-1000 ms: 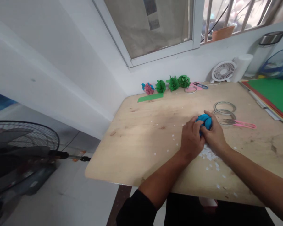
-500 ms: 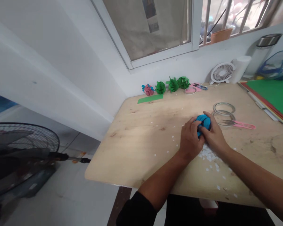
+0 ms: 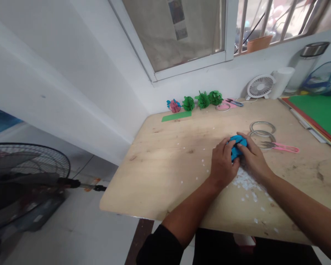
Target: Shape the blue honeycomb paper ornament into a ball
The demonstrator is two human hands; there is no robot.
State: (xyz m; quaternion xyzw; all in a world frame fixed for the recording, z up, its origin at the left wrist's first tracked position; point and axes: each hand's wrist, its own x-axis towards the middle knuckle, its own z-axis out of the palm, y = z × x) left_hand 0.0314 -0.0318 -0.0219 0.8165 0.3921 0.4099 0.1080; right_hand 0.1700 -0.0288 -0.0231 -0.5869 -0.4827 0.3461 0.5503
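Observation:
Between my two hands is a blue folded-paper ball (image 3: 238,141), held just above the wooden table (image 3: 154,176). My left hand (image 3: 223,159) wraps its fingers round the left side of the ball. On the right side, my right hand (image 3: 253,154) grips it, thumb pressed on the near face and fingers behind. Small white paper bits (image 3: 246,182) lie in a scatter under and in front of my hands. Just right of them are metal rings (image 3: 262,127) and pink-handled thread snips (image 3: 285,147).
Along the wall stand several green paper balls (image 3: 203,99) and a pink and blue one (image 3: 174,105), behind a green paper strip (image 3: 176,116). A small white fan (image 3: 260,86) and coloured paper sheets (image 3: 320,112) are at the right. A large black fan (image 3: 27,176) stands left of the table.
My right thumb has moved up over the near face of the blue paper ball, and the ball has turned slightly. My left hand stays nearly in place.

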